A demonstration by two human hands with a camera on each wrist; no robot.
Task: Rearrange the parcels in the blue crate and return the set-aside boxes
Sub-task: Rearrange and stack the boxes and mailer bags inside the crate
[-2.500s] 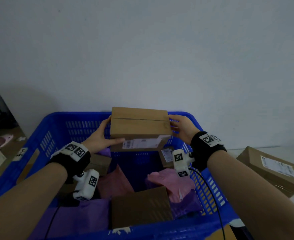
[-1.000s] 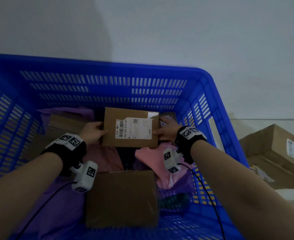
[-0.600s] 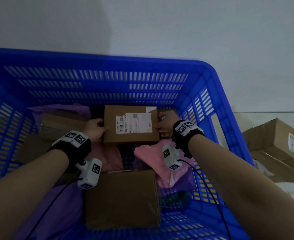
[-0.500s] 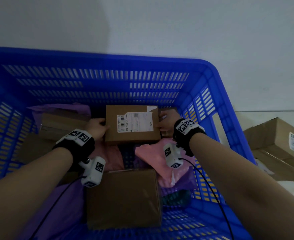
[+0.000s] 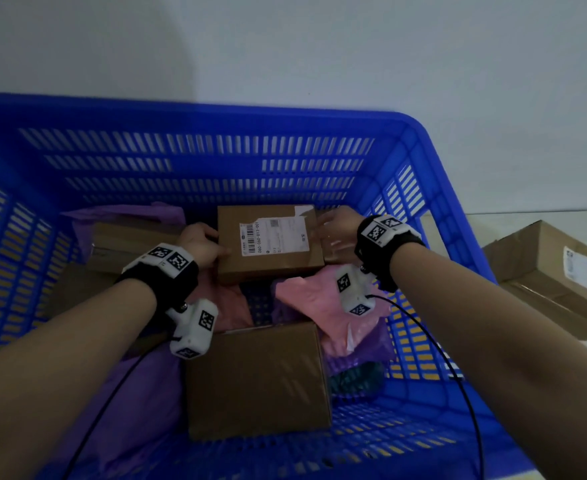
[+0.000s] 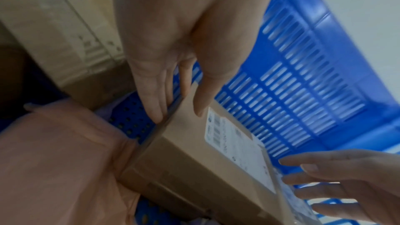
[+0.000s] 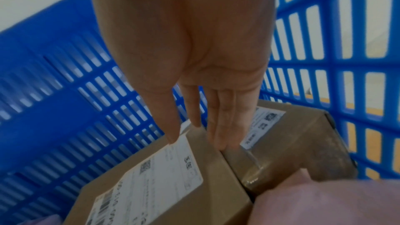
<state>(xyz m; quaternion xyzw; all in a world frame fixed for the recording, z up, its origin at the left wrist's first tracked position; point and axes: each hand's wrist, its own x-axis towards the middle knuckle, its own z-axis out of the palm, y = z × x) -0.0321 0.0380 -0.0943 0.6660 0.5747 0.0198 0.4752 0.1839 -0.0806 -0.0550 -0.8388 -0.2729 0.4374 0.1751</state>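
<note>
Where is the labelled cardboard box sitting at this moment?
In the head view the labelled box lies inside the blue crate near its far wall, between the left hand and right hand, beyond the pink bag.

Both forearms reached forward and down, each wrist wrapped in a black band carrying white marker blocks. The left hand [image 5: 200, 244] lay with its straight fingers [image 6: 155, 102] against the left side of a labelled cardboard box [image 5: 268, 244], the thumb resting on its top face. The right hand [image 5: 333, 226] was spread, its fingers [image 7: 220, 126] extended and pointing down at the right edge of that box, the thumb tip over the label; whether they touched was unclear.
</note>
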